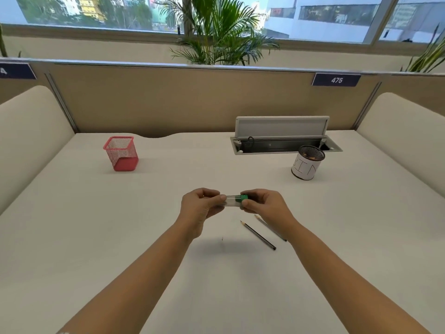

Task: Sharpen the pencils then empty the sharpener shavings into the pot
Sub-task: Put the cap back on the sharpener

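Observation:
Both hands hold a small sharpener (234,200) above the middle of the white desk (120,225). My left hand (201,208) grips its clear shavings case. My right hand (263,204) pinches the green end. Two pencils lie on the desk just below my right hand: a dark pencil (258,235) and a grey pencil (268,226), both with points toward the far left. The pot (307,166), a round tin with a white paper label reading BIN, stands at the far right with shavings inside.
A red mesh pencil holder (122,153) stands at the far left of the desk. An open cable hatch (283,138) sits behind the pot. A tiny speck (223,239) lies on the desk below the hands. Padded dividers flank both sides.

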Demonstrator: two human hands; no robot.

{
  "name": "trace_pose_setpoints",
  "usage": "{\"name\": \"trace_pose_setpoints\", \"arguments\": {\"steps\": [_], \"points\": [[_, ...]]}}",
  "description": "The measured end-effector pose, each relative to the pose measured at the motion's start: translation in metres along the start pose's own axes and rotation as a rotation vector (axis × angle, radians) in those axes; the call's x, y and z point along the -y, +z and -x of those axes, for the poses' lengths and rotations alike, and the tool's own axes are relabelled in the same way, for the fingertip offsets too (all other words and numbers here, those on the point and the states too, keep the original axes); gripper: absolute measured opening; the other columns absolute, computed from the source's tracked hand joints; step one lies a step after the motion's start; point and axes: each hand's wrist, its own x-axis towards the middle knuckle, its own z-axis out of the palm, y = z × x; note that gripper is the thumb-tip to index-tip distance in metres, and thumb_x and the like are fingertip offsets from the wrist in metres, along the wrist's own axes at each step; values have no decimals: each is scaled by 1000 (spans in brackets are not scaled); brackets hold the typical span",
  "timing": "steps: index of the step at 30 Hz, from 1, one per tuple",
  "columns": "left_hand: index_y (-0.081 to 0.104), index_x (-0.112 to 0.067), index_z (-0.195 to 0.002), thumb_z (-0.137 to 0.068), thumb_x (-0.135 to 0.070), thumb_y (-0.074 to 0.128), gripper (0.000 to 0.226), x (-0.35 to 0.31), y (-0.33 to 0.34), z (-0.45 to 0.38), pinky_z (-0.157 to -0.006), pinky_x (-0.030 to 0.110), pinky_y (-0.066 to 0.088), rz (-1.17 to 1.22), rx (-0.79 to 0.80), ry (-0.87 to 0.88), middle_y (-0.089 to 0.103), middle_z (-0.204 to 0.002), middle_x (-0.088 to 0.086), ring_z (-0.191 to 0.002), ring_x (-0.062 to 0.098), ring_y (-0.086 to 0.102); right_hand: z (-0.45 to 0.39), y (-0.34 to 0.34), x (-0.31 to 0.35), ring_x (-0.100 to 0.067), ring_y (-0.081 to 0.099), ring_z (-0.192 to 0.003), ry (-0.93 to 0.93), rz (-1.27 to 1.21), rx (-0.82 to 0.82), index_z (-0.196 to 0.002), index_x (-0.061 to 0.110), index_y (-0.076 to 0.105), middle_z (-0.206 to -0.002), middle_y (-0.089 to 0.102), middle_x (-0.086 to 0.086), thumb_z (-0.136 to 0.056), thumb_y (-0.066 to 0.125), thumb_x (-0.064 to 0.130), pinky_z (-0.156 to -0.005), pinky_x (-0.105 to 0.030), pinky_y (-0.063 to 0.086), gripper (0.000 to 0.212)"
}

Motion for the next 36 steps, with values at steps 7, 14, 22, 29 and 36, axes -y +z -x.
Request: {"name": "trace_pose_setpoints", "arguments": {"steps": [7, 14, 22, 29, 36], "points": [[62, -4, -84, -71, 17, 65, 24, 0, 6, -6, -66, 19, 56, 18, 120, 41, 73, -80, 7, -77, 18, 69, -3, -10, -7, -11, 71, -68, 39, -98, 13, -98, 3, 67, -83, 71, -9, -86, 61, 2, -66, -14, 55, 13], [62, -4, -107, -84, -4, 62, 22, 1, 13, -15, -78, 19, 55, -378, 262, 9, 69, -98, 10, -86, 16, 69, -14, -25, -2, -10, 71, -68, 60, -87, 56, -95, 7, 68, -86, 71, -7, -85, 62, 3, -64, -13, 55, 11], [67, -13, -99, -85, -13, 61, 15, -2, 27, -23, -57, 13, 47, -895, 252, 262, 63, -70, -3, -55, 0, 57, -31, -47, 3, -14, 72, -71, 95, -67, 167, -100, 1, 66, -90, 69, -10, -83, 63, -4, -67, -16, 57, 19], [67, -18, -94, -82, -8, 63, 16, 19, 31, -32, -59, 15, 46, -790, 223, 225, 65, -73, -2, -60, 4, 57, -38, -54, -10, -15, 70, -75, 95, 50, 204, -88, 14, 67, -87, 70, -9, -79, 68, -1, -70, -19, 58, 17], [59, -16, -111, -80, -3, 66, 34, 38, 41, -47, -64, 15, 49, -610, 148, 85, 67, -90, 3, -73, 11, 59, -55, -67, -32, -14, 65, -80, 140, 395, 229, -93, 20, 68, -88, 69, 0, -75, 73, 13, -77, -27, 56, 20]]}}
